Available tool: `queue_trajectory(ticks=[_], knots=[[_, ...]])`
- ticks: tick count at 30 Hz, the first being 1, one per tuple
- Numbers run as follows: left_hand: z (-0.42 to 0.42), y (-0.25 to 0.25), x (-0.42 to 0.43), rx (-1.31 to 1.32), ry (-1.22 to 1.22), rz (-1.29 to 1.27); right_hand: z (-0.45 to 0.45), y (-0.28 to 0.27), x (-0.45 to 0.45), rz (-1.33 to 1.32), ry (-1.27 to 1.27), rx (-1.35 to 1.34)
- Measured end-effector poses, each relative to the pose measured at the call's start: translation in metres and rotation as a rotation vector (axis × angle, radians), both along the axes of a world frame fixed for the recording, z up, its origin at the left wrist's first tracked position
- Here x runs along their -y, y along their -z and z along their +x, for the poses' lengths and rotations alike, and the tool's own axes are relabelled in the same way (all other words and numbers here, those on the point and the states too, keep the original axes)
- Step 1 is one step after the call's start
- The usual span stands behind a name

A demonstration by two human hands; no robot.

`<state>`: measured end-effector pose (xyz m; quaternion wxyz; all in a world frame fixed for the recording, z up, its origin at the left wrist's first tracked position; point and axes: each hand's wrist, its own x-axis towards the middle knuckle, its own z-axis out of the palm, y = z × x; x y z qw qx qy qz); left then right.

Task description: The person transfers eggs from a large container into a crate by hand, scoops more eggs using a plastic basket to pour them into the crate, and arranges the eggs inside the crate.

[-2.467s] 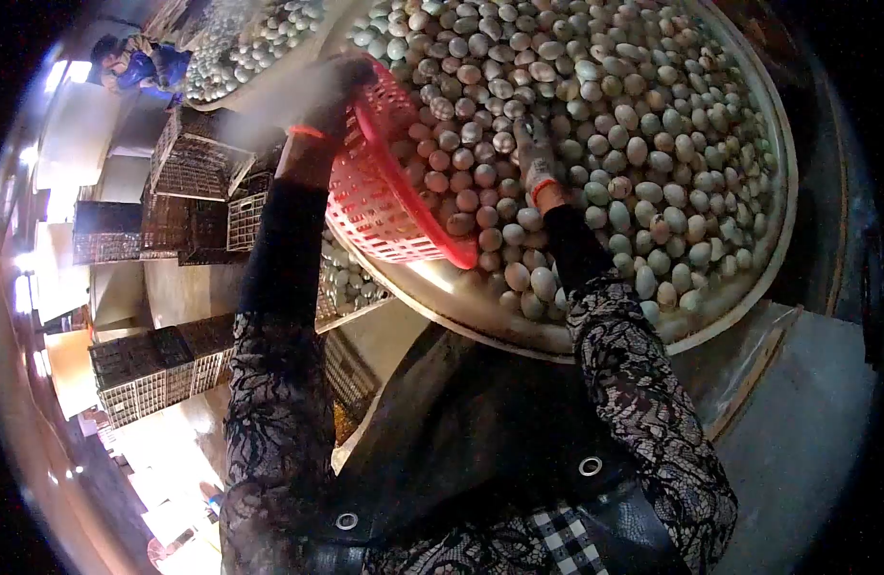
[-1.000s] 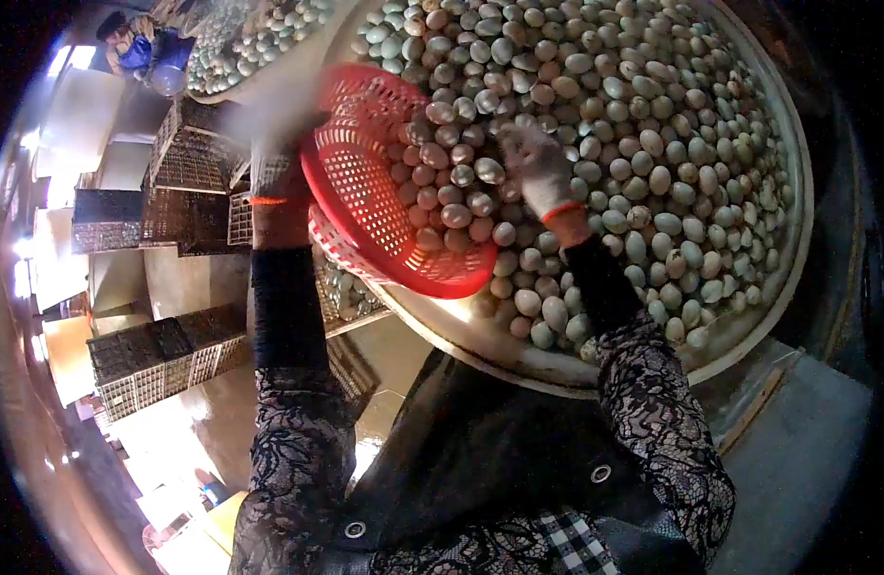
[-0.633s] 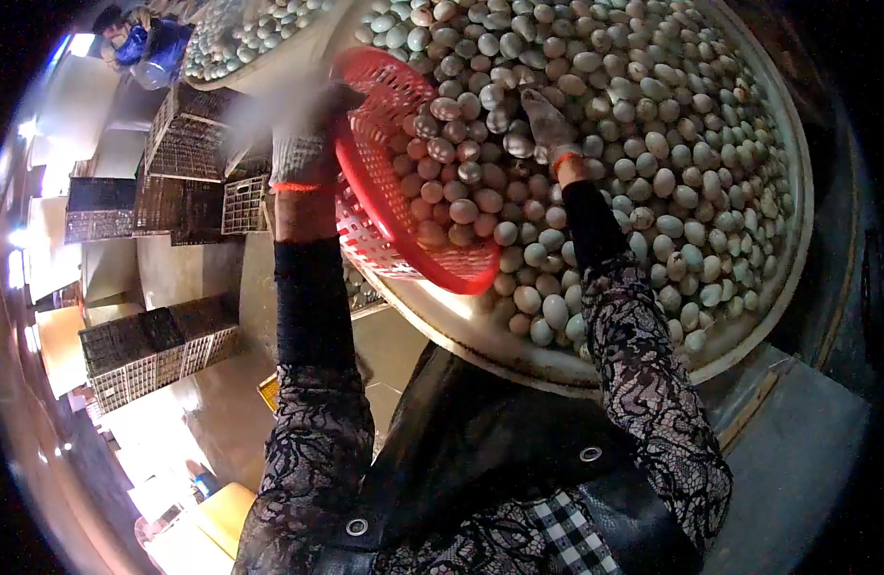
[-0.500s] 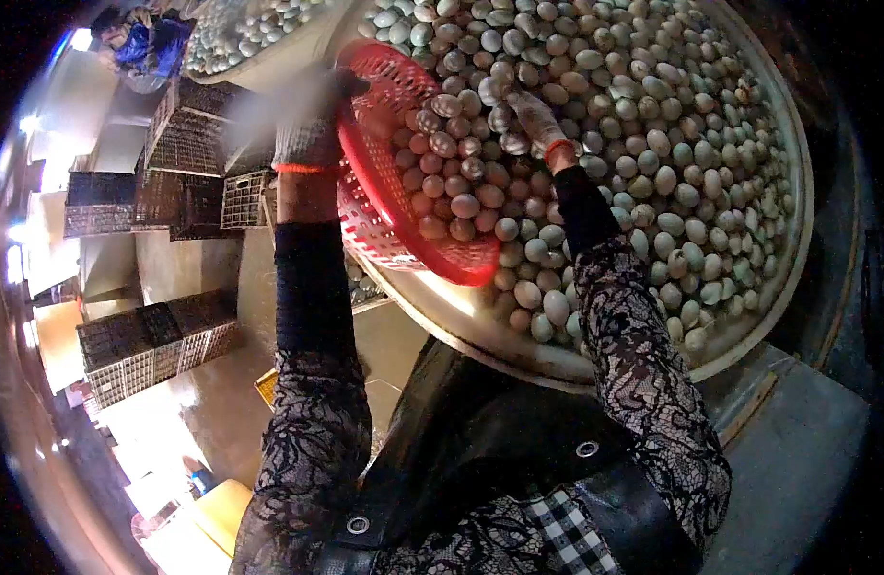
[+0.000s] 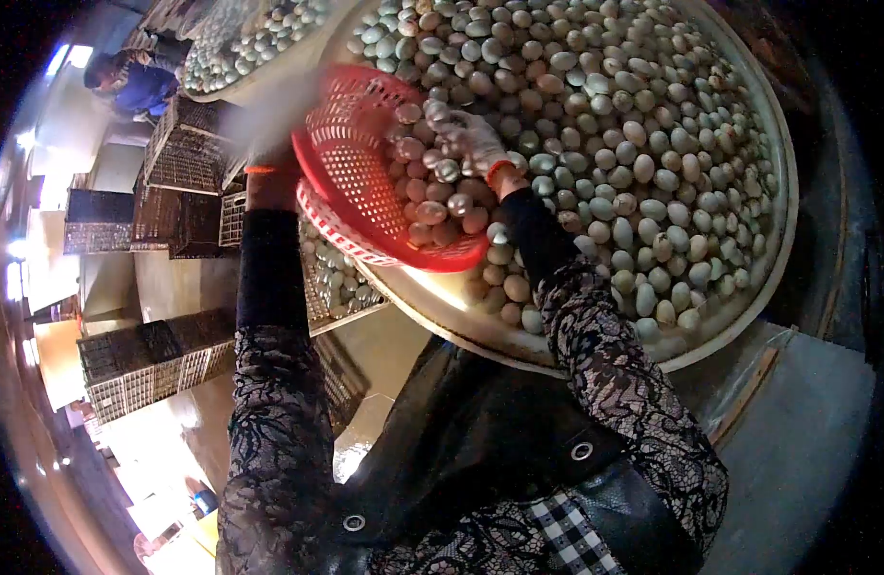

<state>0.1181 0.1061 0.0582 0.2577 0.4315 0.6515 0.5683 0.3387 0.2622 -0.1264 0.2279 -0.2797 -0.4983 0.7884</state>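
A red plastic basket [image 5: 351, 120] with a perforated wall tilts over the rim of a large round tub [image 5: 782, 230] full of pale eggs [image 5: 643, 168]. My left hand [image 5: 277, 144], at the basket's left rim, is mostly lost in a blurry smear on the view; the basket moves with it. My gloved right hand [image 5: 473, 139], with an orange band at the wrist, reaches over the basket's open side. Its fingers curl around eggs [image 5: 437, 113] there. More eggs lie heaped in the basket's lower part, close below that hand.
A second tub [image 5: 226, 91] of eggs stands at the upper left. Stacked plastic crates [image 5: 154, 359] line the left side, and a crate with eggs [image 5: 337, 278] sits below the basket. A person in blue [image 5: 140, 84] bends in the background.
My left hand and the basket have shifted left. My right hand has come left from the heap in the tub to the eggs at the basket. The person in blue shows more fully.
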Motion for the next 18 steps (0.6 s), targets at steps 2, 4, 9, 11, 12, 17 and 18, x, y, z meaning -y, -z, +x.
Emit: queue_trajectory(ticks=[2, 4, 9, 11, 12, 17, 18], knots=[[0.003, 0.001, 0.014, 0.076, -0.036, 0.015, 0.006, -0.041, 0.018, 0.43, 0.069, 0.241], [0.004, 0.002, 0.02, 0.108, -0.042, 0.018, 0.005, -0.064, 0.033, 0.312, 0.044, 0.282], [-0.001, 0.003, 0.017, 0.15, -0.028, 0.027, -0.018, -0.071, 0.055, 0.651, 0.072, 0.48], [-0.005, 0.004, 0.014, 0.168, -0.017, 0.033, -0.023, -0.079, 0.069, 0.748, 0.075, 0.619], [-0.007, 0.004, 0.013, 0.175, -0.011, 0.031, -0.025, -0.085, 0.073, 0.8, 0.074, 0.684], [-0.015, 0.009, 0.017, 0.229, 0.019, 0.033, 0.014, -0.092, 0.072, 0.735, -0.053, 0.196], [-0.016, 0.013, 0.017, 0.262, 0.026, 0.033, 0.028, -0.089, 0.066, 0.736, -0.056, 0.204]])
